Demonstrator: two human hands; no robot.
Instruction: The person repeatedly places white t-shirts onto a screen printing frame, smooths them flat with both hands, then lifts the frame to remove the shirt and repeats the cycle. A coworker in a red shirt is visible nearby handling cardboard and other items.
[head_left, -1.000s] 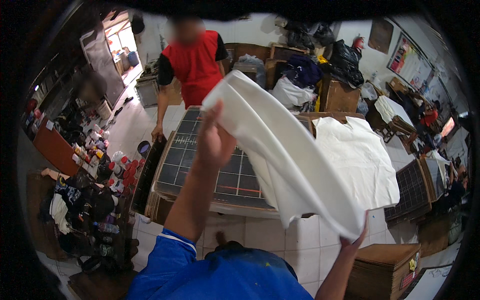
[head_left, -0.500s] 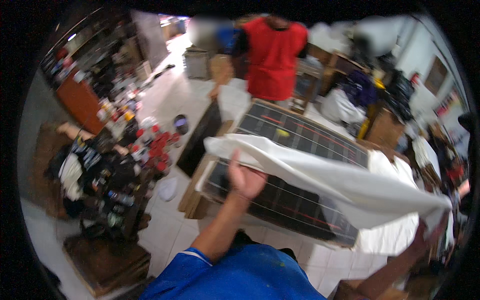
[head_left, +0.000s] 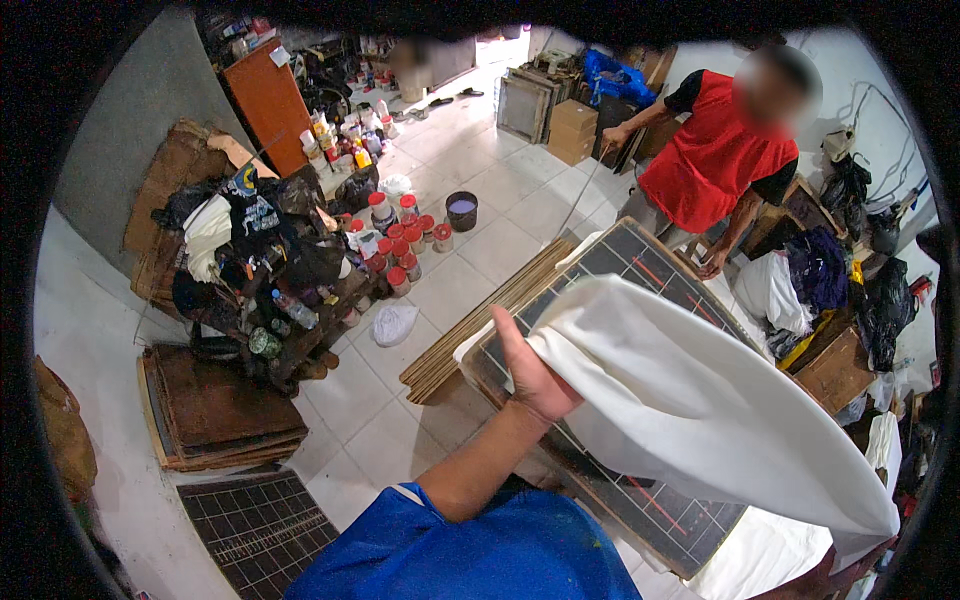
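Note:
A white cloth (head_left: 690,390) hangs stretched and billowing over a dark board (head_left: 640,235) marked with white grid lines and red lines. My left hand (head_left: 545,385) is closed on the cloth's left end, thumb raised and the other fingers hidden behind the fabric. At the lower right the cloth draws in to a point at my right hand (head_left: 845,575), which is dim and mostly covered by the fabric. More white cloth (head_left: 765,550) lies at the board's near right end.
Across the board stands a person in red (head_left: 715,150), one hand on a thin, rod-like edge. Stacked flat boards (head_left: 480,320) lie left of the grid board. Red-lidded jars (head_left: 410,240) and a dark bucket (head_left: 461,210) stand on the floor. Bags (head_left: 780,290) crowd the right.
The view has turned, so the board and the person in red sit differently in it. The cloth has gone from a narrow gathered strip to a wider, billowed sheet.

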